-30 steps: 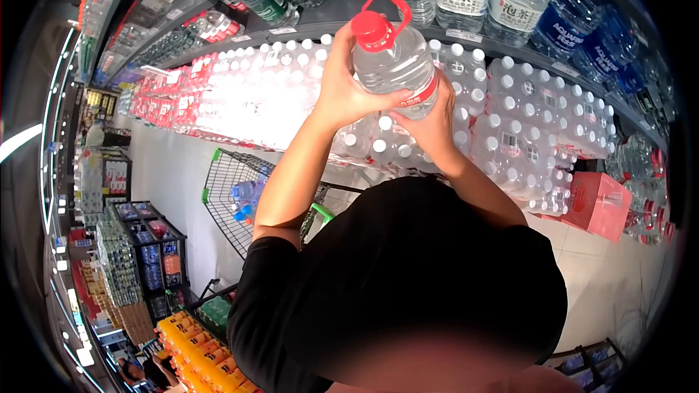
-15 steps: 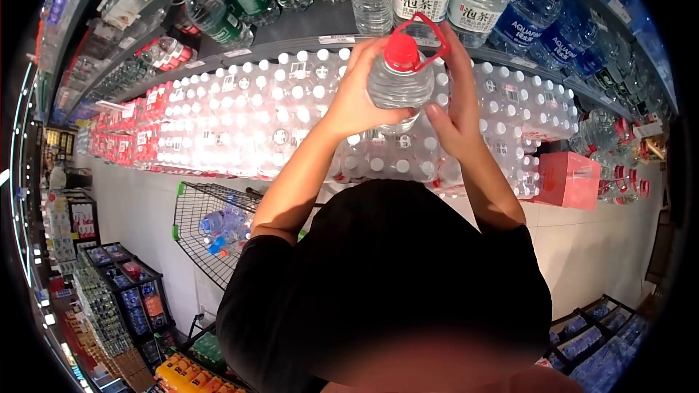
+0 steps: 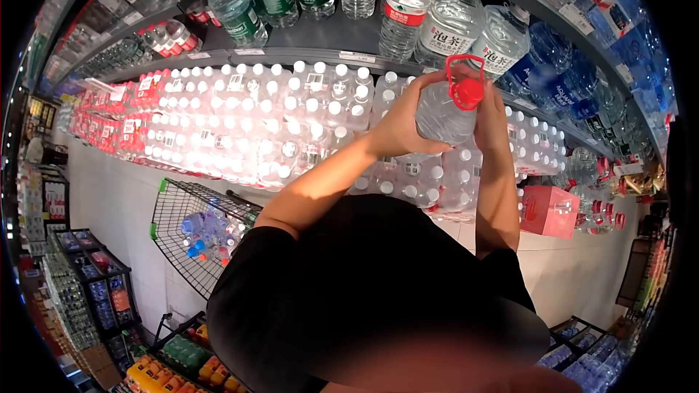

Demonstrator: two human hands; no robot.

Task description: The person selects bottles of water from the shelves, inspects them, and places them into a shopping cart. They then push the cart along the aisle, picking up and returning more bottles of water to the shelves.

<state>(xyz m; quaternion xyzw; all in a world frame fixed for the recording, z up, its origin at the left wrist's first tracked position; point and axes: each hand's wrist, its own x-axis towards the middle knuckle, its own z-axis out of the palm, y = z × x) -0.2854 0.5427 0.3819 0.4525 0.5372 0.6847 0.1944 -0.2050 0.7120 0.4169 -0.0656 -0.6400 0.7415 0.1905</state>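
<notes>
Both hands hold a large clear water bottle (image 3: pixel 441 118) in front of the shelf, its red cap (image 3: pixel 467 92) and red carrying handle tilted toward the upper right. My left hand (image 3: pixel 399 122) wraps round its left side, thumb along the lower part. On the opposite side, my right hand (image 3: pixel 493 125) is closed against the bottle near the cap; some of its fingers are hidden. Just behind stand big bottles with white labels (image 3: pixel 445 33) and a bottle with a red label (image 3: pixel 405 16). Below the hands lie stacked packs of white-capped bottles (image 3: pixel 320 113).
A wire shopping cart (image 3: pixel 169 211) with several bottles stands at lower left. The grey shelf edge (image 3: pixel 291 57) runs across above the packs. To the right are blue-labelled bottles (image 3: pixel 568 91) and a pink box (image 3: pixel 547 211). Display racks (image 3: pixel 95 276) stand behind at left.
Both hands have shifted right with the bottle, whose cap now leans to the upper right. My right hand has closed in against the bottle. The view has turned slightly.
</notes>
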